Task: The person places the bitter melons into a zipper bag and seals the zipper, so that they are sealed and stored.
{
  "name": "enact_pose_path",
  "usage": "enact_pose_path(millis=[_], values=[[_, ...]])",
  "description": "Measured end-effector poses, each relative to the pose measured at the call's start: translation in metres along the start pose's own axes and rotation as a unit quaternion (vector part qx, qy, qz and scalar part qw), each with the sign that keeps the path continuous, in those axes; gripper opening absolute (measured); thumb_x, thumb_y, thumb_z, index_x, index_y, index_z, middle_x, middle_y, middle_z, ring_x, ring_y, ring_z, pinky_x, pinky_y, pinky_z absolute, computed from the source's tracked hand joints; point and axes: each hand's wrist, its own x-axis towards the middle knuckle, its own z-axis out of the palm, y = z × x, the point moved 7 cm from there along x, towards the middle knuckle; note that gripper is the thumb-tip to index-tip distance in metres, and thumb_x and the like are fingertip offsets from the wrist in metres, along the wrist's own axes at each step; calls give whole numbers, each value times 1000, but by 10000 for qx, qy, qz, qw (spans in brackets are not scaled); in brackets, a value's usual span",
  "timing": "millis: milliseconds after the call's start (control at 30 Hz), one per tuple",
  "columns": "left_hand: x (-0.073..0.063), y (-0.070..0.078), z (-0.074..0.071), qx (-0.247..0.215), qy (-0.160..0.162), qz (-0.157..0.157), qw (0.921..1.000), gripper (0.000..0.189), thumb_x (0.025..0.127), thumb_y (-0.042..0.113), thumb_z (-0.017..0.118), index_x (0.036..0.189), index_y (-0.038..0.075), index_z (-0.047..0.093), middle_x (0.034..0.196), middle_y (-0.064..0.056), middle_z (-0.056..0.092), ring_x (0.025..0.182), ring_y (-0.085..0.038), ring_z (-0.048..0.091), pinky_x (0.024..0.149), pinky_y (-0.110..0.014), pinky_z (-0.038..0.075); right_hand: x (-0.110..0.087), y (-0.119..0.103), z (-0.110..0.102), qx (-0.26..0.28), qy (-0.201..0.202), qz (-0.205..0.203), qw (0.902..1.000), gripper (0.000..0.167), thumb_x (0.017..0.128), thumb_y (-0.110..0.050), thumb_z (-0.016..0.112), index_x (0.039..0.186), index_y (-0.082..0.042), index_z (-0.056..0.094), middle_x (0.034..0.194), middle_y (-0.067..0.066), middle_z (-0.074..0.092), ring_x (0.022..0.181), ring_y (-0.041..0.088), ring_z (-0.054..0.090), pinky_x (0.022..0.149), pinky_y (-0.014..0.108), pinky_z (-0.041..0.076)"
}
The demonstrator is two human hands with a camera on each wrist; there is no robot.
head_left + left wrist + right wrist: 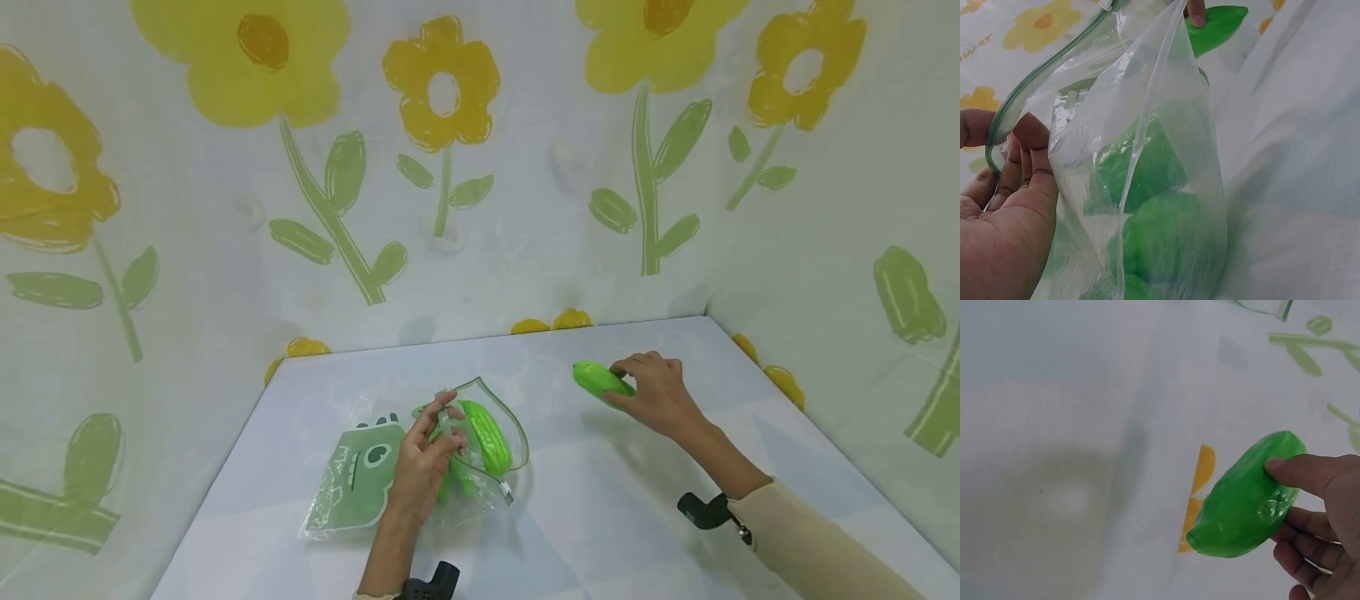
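My left hand [422, 471] pinches the green zip rim [522, 437] of a clear plastic zip bag [1147, 81], whose mouth gapes wide. Inside the bag lie several green toy vegetables [1154, 240], one long and bumpy. Off to the right, above the table, my right hand [660, 396] grips a glossy green toy vegetable [1244, 503] with a pointed tip. Its thumb presses on the top side, while the fingers curl beneath. The bag's plastic partly covers the toys within.
A green cartoon-face print [358, 475] under clear plastic lies left of my left hand; whether it belongs to the same bag I cannot tell. The white table [600, 517] meets flower-patterned cloth walls [517, 275] at the back and sides.
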Motion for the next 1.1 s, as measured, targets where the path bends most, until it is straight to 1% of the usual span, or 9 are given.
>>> enact_pose_path(millis=[100,167,367,500,700,933,1100], values=[[1,-1,-1,-10,-15,7,10000,61,95,-7,53,152,-4,32,119,-11,47,83,-16,56,71,-23,50,0,-4,1,153,-28,16,9999,38,78,-21,86,108,-2,72,104,12,70,102,33,55,84,55,33],[1,-1,-1,-19,-11,9,10000,61,95,-6,54,152,-4,33,119,-11,47,83,-16,56,71,-23,50,0,-8,2,244,-39,3,9997,37,78,-21,86,107,-2,72,103,11,70,101,32,56,84,54,33],[0,-1,-2,-15,-13,11,10000,58,95,-6,54,150,1,39,119,-12,47,84,-16,57,72,-24,50,0,-16,3,408,-68,-5,9991,37,77,-21,86,106,-2,73,100,9,70,101,31,56,84,53,33],[1,-1,-2,-24,-6,9,10000,58,95,-7,53,150,3,40,119,-12,47,84,-17,56,72,-24,50,1,-20,4,514,-110,0,9986,36,78,-22,86,105,-3,74,99,8,70,101,31,57,84,54,34],[1,-1,-2,-8,-8,25,10000,57,95,-7,52,150,2,39,119,-11,48,83,-16,56,72,-24,50,3,-30,6,716,-126,-29,9973,33,78,-21,86,104,-4,75,97,6,71,102,33,58,86,60,34],[1,-1,-2,-21,-56,59,10000,57,95,-7,53,150,1,38,120,-11,48,83,-16,56,72,-24,50,5,-46,9,955,-185,-121,9952,32,78,-22,86,104,-5,76,96,3,72,94,26,58,85,59,35],[1,-1,-2,-59,-60,47,10000,58,95,-7,53,151,0,37,120,-11,48,84,-15,57,72,-24,50,5,-56,12,1142,-246,-79,9931,33,79,-24,85,104,-5,76,96,2,71,98,28,59,88,59,35]])
